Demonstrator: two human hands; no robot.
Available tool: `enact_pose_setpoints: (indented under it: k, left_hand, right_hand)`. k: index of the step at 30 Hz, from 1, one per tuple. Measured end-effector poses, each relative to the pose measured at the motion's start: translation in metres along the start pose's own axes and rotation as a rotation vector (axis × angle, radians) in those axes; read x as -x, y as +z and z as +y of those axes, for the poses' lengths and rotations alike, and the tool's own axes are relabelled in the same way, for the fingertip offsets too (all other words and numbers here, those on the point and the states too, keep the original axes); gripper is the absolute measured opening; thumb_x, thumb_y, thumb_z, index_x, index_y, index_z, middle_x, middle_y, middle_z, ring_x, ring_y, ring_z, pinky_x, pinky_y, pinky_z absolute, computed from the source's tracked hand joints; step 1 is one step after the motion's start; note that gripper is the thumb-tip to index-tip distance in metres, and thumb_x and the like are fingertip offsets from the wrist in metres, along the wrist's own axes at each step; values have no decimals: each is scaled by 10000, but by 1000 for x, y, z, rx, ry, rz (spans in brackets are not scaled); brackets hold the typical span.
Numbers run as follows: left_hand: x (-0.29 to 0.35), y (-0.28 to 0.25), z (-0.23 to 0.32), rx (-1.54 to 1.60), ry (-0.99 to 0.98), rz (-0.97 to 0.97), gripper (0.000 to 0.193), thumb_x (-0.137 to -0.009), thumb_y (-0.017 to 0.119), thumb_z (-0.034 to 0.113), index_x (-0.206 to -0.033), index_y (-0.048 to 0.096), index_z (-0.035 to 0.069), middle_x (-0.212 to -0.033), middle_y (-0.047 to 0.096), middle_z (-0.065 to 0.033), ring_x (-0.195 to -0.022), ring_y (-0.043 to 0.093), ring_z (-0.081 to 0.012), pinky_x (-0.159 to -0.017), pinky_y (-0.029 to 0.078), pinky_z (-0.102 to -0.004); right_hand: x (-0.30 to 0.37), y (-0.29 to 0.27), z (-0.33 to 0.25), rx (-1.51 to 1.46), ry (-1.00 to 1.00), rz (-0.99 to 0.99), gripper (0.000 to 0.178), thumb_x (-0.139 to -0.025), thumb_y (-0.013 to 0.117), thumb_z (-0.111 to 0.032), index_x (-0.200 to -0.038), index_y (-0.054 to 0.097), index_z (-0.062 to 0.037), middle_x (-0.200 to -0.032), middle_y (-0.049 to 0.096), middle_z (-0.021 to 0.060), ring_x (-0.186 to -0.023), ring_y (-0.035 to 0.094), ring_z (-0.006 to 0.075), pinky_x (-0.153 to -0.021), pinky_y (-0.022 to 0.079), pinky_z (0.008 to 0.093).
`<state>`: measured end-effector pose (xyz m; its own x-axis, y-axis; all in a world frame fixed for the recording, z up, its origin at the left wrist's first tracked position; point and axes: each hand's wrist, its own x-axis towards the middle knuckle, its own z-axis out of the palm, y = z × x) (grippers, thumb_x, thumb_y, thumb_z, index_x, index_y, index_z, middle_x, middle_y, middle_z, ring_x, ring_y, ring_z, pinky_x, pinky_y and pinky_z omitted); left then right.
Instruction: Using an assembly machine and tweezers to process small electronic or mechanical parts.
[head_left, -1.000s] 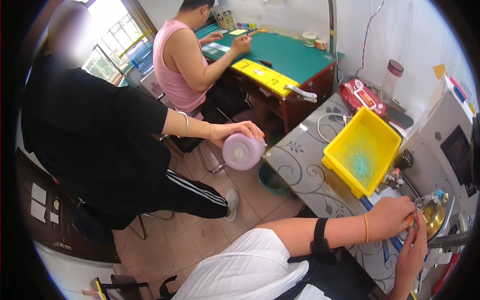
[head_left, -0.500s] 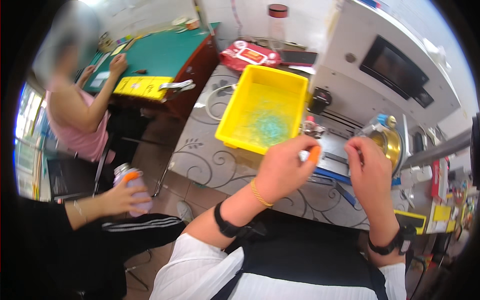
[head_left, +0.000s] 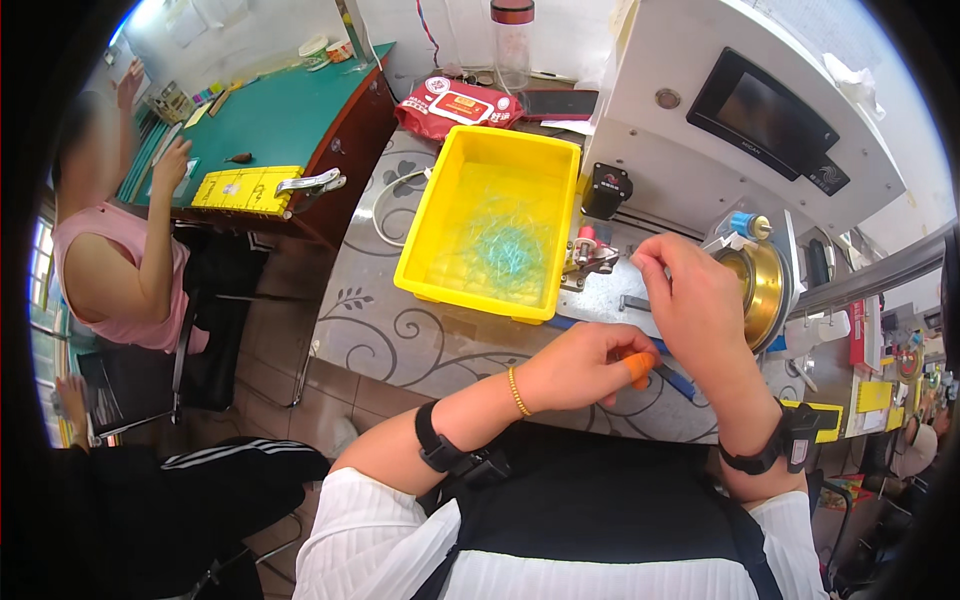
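Observation:
My left hand (head_left: 585, 372) is in front of the machine, close to the table's near edge. Its thumb and fingers are pressed together, and an orange finger cot (head_left: 638, 369) covers one tip. Over the machine's metal plate (head_left: 597, 302), my right hand (head_left: 695, 305) is pinched; anything within either pinch is too small to make out. Just left of the plate, a yellow plastic bin (head_left: 470, 302) holds a loose heap of thin teal strands (head_left: 508, 252). A small clamp fixture (head_left: 592, 258) with a red part sits at the plate's left end.
A white machine housing with a dark screen (head_left: 757, 107) rises behind my hands. Right of my right hand stands a brass wheel (head_left: 762, 290). A blue bar (head_left: 676, 381) lies near my left fingertips. Behind the bin are a red wipes pack (head_left: 455, 108) and a jar (head_left: 512, 45). Co-workers sit at left.
My left hand has drawn back toward me from the fixture. My right hand has shifted left and farther over the plate. A co-worker's hand with a purple bottle has left that spot.

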<state>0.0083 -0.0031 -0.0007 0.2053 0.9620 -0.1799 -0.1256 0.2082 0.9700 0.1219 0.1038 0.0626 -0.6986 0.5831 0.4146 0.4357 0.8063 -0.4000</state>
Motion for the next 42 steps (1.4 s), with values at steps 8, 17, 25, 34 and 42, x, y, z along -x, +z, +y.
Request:
enact_pose_setpoints:
  k: [8, 17, 25, 34, 42]
  left_hand:
    - [-43, 15, -15, 1021, 6, 16, 487, -1042, 432, 425, -1447, 431, 155, -910, 635, 7, -515, 424, -28, -435, 309, -174]
    - [-48, 18, 0, 1266, 140, 186, 289, -1036, 491, 292, -1317, 520, 228, -842, 493, 73, -552, 367, -6, -499, 318, -167]
    - [-69, 24, -11, 602, 225, 430, 235, -1019, 544, 243, -1180, 617, 87, -771, 580, 9, -529, 462, -45, -470, 364, -173]
    - [-65, 26, -10, 319, 294, 471, 277, -1006, 543, 195, -1237, 602, 52, -831, 651, -34, -542, 535, -52, -484, 428, -194]
    - [-45, 17, -3, 653, 123, 33, 352, -997, 578, 249, -1307, 570, 84, -1033, 656, -11, -732, 598, -48, -554, 431, -166]
  right_hand:
    - [-7, -80, 25, 371, -135, 104, 111, -862, 640, -80, -938, 665, -3, -962, 657, 132, -928, 565, 330, -873, 429, 418]
    - [-31, -79, 41, 495, -112, 70, 236, -869, 679, -203, -759, 678, 7, -834, 658, 142, -884, 569, 324, -814, 430, 432]
    - [-22, -69, 33, 331, -310, 92, 157, -779, 721, -149, -890, 702, -40, -994, 655, 57, -1058, 567, 265, -901, 419, 406]
    - [-26, -48, 24, 274, -387, -183, 121, -738, 712, -73, -842, 655, -53, -991, 638, 71, -1164, 539, 297, -1019, 369, 440]
    - [17, -63, 12, 298, -250, 103, 105, -760, 713, -55, -828, 636, -75, -949, 609, 40, -1215, 524, 266, -1078, 322, 499]
